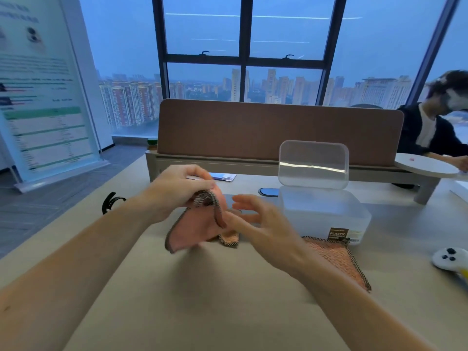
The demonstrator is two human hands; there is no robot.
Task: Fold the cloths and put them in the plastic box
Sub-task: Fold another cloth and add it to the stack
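A pink cloth with a dark stitched edge hangs above the table, pinched at its top corner by my left hand. My right hand is just to its right with fingers spread, touching the cloth's side; whether it grips is unclear. A second orange-pink cloth lies flat on the table to the right, partly behind my right forearm. The clear plastic box stands behind it with its lid swung up.
A brown desk divider runs across the back. A black clip lies at the left table edge, a white controller at the right. Another person sits at the far right by a round white stand.
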